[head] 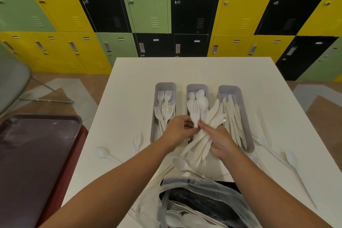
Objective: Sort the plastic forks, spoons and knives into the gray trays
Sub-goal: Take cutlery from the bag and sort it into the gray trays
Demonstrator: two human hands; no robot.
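Fingers (187,125) pinch fork (195,116); right hand (220,141) grips knife bundle (207,131) over trays (163,87).

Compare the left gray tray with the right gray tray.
The left tray holds forks, tines pointing away from the person; the right tray holds knives. The left tray's near end is partly hidden by the left hand; the right tray's near end shows beside the right hand. Both are gray, narrow, and stand lengthwise on the white table.
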